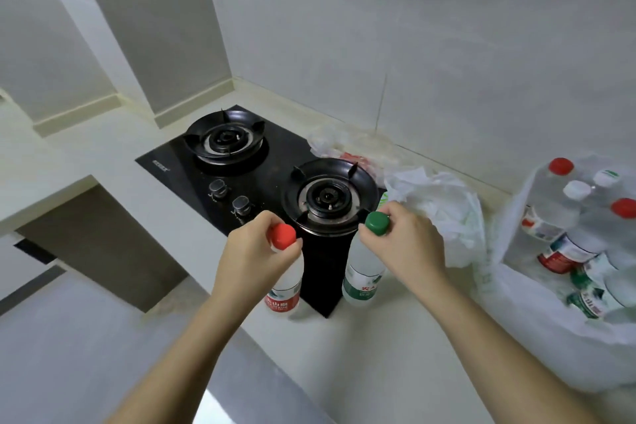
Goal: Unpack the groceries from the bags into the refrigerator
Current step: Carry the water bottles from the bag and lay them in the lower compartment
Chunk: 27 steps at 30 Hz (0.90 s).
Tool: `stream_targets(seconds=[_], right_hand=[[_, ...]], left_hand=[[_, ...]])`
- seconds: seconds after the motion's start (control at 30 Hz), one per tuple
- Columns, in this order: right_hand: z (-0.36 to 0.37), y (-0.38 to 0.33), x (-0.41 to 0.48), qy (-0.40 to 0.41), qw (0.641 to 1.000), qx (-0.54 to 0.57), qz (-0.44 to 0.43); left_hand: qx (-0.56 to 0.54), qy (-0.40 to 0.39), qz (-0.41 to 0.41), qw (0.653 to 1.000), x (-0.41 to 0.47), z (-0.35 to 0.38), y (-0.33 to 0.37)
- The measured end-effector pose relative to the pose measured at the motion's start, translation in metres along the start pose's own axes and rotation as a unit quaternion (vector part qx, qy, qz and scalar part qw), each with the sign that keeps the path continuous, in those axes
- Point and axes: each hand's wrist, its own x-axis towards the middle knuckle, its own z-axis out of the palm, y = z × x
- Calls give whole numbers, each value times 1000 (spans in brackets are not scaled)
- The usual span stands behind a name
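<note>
My left hand (253, 246) grips the neck of a red-capped water bottle (285, 289) with a red label, held upright near the counter's front edge. My right hand (406, 237) grips the neck of a green-capped water bottle (363, 280) with a green label, also upright. Both bottles are at the front corner of the black gas hob (261, 182). At the right, a translucent white plastic bag (537, 313) stands open on the counter and holds several more water bottles (564, 217) with red, white and green caps. The refrigerator is out of view.
The hob has two burners (225, 139) and two knobs (229, 198). Crumpled white plastic bags (444, 206) lie behind my right hand, one with something red inside (354, 159). The pale counter (389, 348) runs along the tiled wall; its front edge drops to the floor at left.
</note>
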Motion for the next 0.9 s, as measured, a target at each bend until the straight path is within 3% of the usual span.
stream_targets(seconds=[0.6,0.9], right_hand=[[19,20,-20,-10,1000,9,17],[30,27,-29,55,997,55,-10]], left_hand=[[-46,21,-38,998,-26,16,-37],[-83,66,-25,994,-33,25,-44]])
